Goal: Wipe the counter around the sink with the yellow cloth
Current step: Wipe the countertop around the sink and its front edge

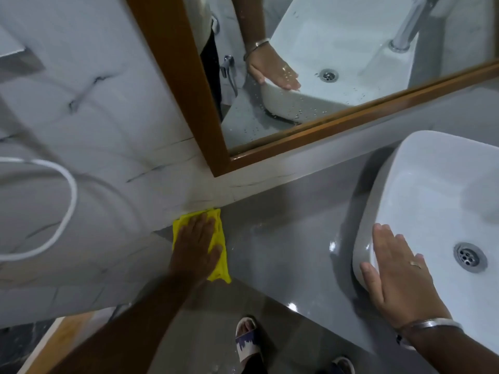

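A person's left hand (195,245) lies flat, fingers spread, on a yellow cloth (220,255) at the far left end of a grey table (283,238), pressing it down in the corner where the table meets the marble-patterned wall (108,117). The cloth is pinned under the palm rather than gripped; its bunched folds show along the thumb side and past the fingertips, and its long axis runs from the wall towards the table's front edge. The right hand (397,268), also open and holding nothing, rests on the near left corner of the white sink (432,190), a ring on one finger and a metal bangle (429,326) at the wrist. The two hands are well apart, with a bare stretch of damp-looking, glossy table between them.

The sink stands to the right of the cloth, so the wiping hand appears to be at the limit of its reach away from the basin, and the unwiped ground most likely lies rightwards, towards the sink's base and the strip under the wood-framed mirror (297,136). The left hand is the nearer by far to the cloth and would carry the stroke; the right seems only to steady the person. The drain (469,257) is visible in the basin, and the mirror repeats the right hand on the sink rim. A white cord (70,201) loops against the wall at left, clear of the cloth. Sandalled feet (247,341) show on the floor below the table's edge.
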Motion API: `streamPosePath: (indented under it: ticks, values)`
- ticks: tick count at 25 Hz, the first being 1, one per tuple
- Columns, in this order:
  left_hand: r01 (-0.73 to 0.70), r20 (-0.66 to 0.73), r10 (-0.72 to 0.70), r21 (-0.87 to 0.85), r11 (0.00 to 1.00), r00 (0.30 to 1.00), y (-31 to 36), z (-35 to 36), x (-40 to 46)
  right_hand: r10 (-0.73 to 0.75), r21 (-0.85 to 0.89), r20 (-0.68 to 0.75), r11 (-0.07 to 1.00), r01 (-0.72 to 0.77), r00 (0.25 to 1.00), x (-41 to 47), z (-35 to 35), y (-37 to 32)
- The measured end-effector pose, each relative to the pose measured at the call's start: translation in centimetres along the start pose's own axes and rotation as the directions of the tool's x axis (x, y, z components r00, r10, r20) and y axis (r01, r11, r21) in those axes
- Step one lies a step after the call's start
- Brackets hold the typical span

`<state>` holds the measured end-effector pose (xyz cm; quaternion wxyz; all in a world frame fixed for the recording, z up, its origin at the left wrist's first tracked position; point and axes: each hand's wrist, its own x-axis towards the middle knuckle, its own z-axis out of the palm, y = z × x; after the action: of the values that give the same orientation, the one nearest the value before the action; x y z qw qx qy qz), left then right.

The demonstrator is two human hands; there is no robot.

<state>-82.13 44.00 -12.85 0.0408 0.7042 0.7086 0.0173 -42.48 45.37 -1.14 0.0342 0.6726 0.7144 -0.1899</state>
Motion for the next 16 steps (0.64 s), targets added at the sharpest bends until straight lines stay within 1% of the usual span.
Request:
streamPosePath:
  ticks: [1, 2, 3, 4, 5, 6, 7, 8, 10, 11, 12, 13, 14, 15, 16]
  values:
    - [0.043, 0.018, -0.043, -0.001, 0.999, 0.999, 2.2, 0.5, -0.2, -0.001, 0.0, -0.007, 1.0, 0.001, 1.0, 0.0, -0.1, 0.0]
    - [0.017, 0.07, -0.015, -0.019, 1.0, 0.997, 5.3, 1.0, -0.5, -0.008, -0.004, -0.013, 1.0, 0.008, 1.0, 0.0, -0.1, 0.0]
    - [-0.108, 0.112, 0.112, -0.043, 0.993, 0.987, 8.2, 1.6, -1.1, -0.015, -0.008, -0.013, 1.0, 0.015, 1.0, 0.0, -0.1, -0.1]
    - [-0.285, 0.142, 0.287, -0.037, 0.958, 0.947, 9.7, 1.7, -1.2, -0.02, -0.008, -0.012, 1.0, 0.019, 1.0, 0.0, -0.2, -0.1]
    - [-0.441, 0.204, 0.441, -0.049, 0.896, 0.874, 9.5, 1.4, -0.7, -0.018, -0.007, -0.015, 1.0, 0.018, 1.0, 0.0, -0.2, 0.0]
    - [-0.525, 0.232, 0.519, -0.039, 0.85, 0.823, 7.9, 0.8, 0.2, -0.015, -0.007, -0.018, 1.0, 0.015, 1.0, 0.0, -0.2, 0.1]
    - [-0.539, 0.219, 0.53, -0.021, 0.842, 0.819, 5.7, 0.4, 0.9, -0.013, -0.01, -0.017, 1.0, 0.013, 1.0, 0.0, -0.1, 0.1]
    - [-0.501, 0.215, 0.489, 0.003, 0.865, 0.845, 3.4, -0.2, 1.6, -0.01, -0.02, -0.016, 1.0, 0.01, 1.0, 0.0, 0.0, 0.1]
    - [-0.369, 0.161, 0.356, 0.063, 0.927, 0.921, 0.9, -1.3, 2.3, -0.003, -0.048, -0.015, 0.999, 0.002, 1.0, -0.1, 0.2, 0.3]
    - [-0.344, 0.141, 0.333, 0.06, 0.937, 0.932, 1.4, -1.4, 2.4, -0.005, -0.057, -0.015, 0.998, 0.004, 1.0, 0.1, 0.2, 0.2]
    - [-0.371, 0.154, 0.362, 0.038, 0.928, 0.919, 3.9, -1.3, 2.4, -0.003, -0.059, -0.016, 0.998, 0.002, 1.0, 0.0, 0.2, 0.2]
    - [-0.454, 0.16, 0.447, 0.01, 0.891, 0.88, 7.5, -0.3, 1.8, -0.004, -0.058, -0.018, 0.998, 0.003, 1.0, 0.1, 0.2, 0.2]
    - [-0.562, 0.172, 0.557, -0.025, 0.827, 0.812, 11.8, 0.7, 0.6, -0.008, -0.055, -0.018, 0.998, 0.007, 1.0, 0.1, 0.1, 0.2]
    - [-0.685, 0.172, 0.682, -0.055, 0.727, 0.711, 15.9, 1.7, -1.4, -0.01, -0.055, -0.018, 0.998, 0.009, 1.0, 0.0, 0.0, 0.2]
    - [-0.796, 0.226, 0.794, -0.109, 0.596, 0.564, 18.8, 2.1, -3.3, -0.006, -0.049, -0.018, 0.999, 0.005, 1.0, -0.2, 0.0, 0.2]
